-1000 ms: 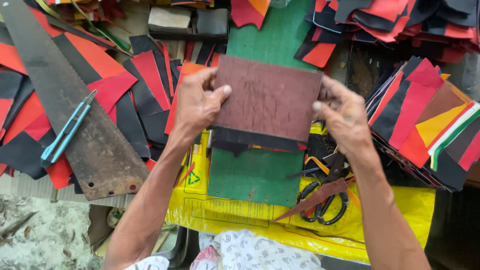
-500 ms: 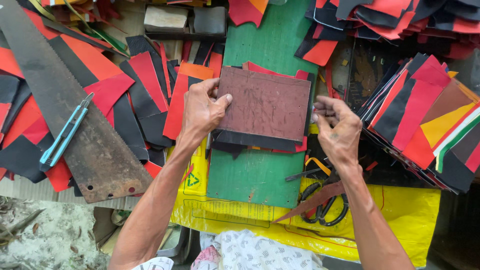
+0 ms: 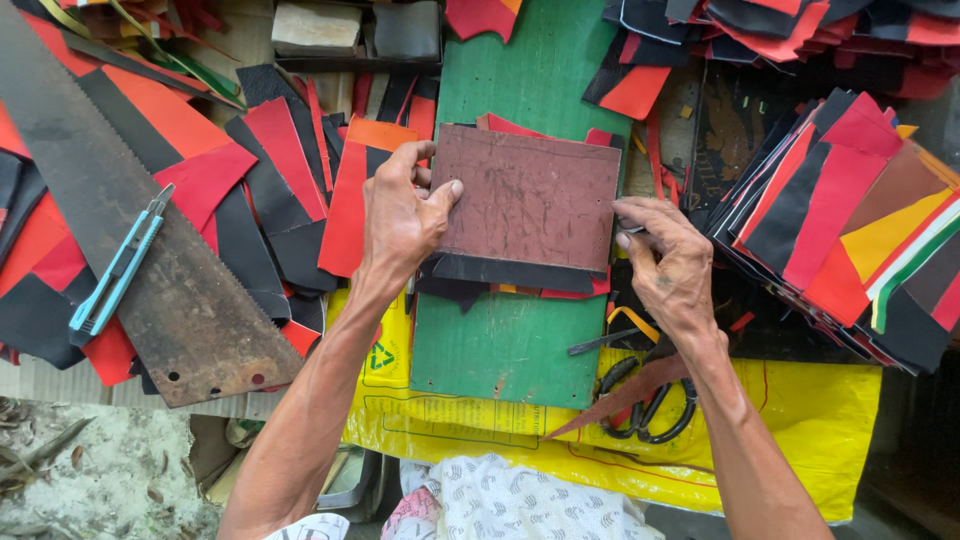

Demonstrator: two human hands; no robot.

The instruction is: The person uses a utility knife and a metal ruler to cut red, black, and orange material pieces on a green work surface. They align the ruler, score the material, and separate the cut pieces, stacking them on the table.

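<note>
Here both hands, left (image 3: 400,222) and right (image 3: 665,258), press the brown template (image 3: 527,200) flat.

Template (image 3: 530,200): worn, scratched reddish-brown.
Board (image 3: 505,345): green.
Cut pieces (image 3: 290,160): red, black, orange.
Sack (image 3: 800,420): yellow.
Saw blade (image 3: 150,250): rusted brown-grey.
Utility knife (image 3: 118,270): light blue.

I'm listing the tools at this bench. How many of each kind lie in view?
Hand saw: 1
Blue utility knife: 1
Black-handled scissors: 1
Total: 3
</note>
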